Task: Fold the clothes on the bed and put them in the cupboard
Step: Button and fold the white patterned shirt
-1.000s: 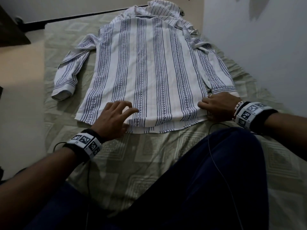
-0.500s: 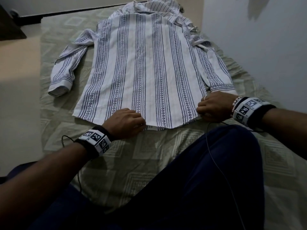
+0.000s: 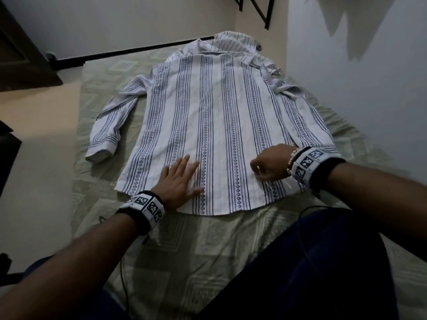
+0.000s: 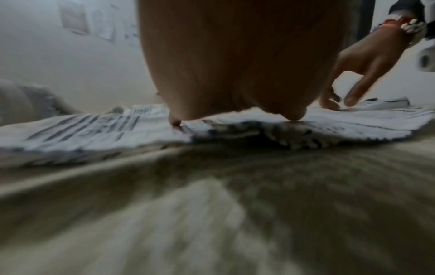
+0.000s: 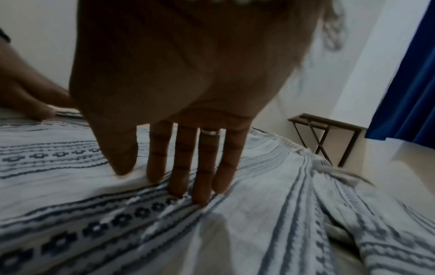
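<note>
Both hands point(image 3: 178, 181) point(image 3: 270, 166) flat on shirt point(image 3: 215, 116)

Shirt point(image 3: 208, 125): white, blue-grey vertical stripes with small diamond motifs. Bedsheet point(image 3: 208, 245): pale olive-green, geometric square pattern. Second garment point(image 3: 233, 43), top centre: white, thin dark stripes. Curtain point(image 5: 409, 74), right edge: deep blue. Trousers point(image 3: 323, 269): navy.

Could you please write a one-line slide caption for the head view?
Both hands, left hand and right hand, smooth a striped shirt laid flat on the bed.
</note>
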